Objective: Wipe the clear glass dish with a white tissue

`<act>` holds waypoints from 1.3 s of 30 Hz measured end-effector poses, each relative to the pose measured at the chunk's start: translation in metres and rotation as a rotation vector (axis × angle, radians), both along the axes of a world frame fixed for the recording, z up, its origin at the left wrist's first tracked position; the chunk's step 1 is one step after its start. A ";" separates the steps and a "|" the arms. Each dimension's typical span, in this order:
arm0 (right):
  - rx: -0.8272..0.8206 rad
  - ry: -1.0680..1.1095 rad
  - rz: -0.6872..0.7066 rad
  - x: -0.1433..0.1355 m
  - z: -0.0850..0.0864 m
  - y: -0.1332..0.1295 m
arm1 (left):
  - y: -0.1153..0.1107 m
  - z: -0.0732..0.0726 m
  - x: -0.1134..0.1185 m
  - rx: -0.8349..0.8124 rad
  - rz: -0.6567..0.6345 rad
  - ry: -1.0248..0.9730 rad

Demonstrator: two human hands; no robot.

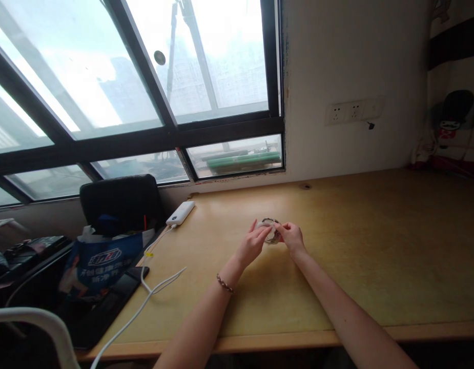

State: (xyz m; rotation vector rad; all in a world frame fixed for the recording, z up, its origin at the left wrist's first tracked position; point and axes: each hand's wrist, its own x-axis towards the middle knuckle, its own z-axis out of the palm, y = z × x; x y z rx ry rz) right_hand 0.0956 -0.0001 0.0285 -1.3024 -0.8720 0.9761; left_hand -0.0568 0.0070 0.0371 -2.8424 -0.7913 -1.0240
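Note:
Both hands meet over the middle of the table, around a small round ring-like thing (275, 237) with a dark, uneven rim. Something whitish and translucent (264, 224) lies across its upper left side; its kind is too small to make out. My left hand (252, 245) comes from the left with its fingers drawn together on the whitish part. On the ring's right side, my right hand (292, 238) pinches the edge between thumb and fingers. The fingers hide part of the ring. A braided bracelet (225, 283) circles my left wrist.
The wooden table (375, 246) stretches far to the right. A white power bank (181, 212) lies at its left edge, with a white cable (139, 302) running forward. Left of the table stand a blue bag (106, 264) and a black chair (121, 200). Windows and wall rise behind.

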 end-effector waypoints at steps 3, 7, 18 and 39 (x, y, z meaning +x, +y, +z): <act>-0.008 -0.088 -0.026 0.000 0.001 -0.001 | -0.004 0.009 0.001 -0.070 0.006 0.090; -0.016 -0.094 -0.062 0.000 0.000 0.000 | -0.010 0.015 0.006 -0.091 0.050 0.140; 0.077 0.410 0.087 0.000 -0.009 -0.001 | -0.042 0.026 0.035 -0.101 0.159 0.109; 0.011 0.595 0.232 -0.007 -0.011 0.000 | -0.035 0.014 0.034 0.079 0.319 0.237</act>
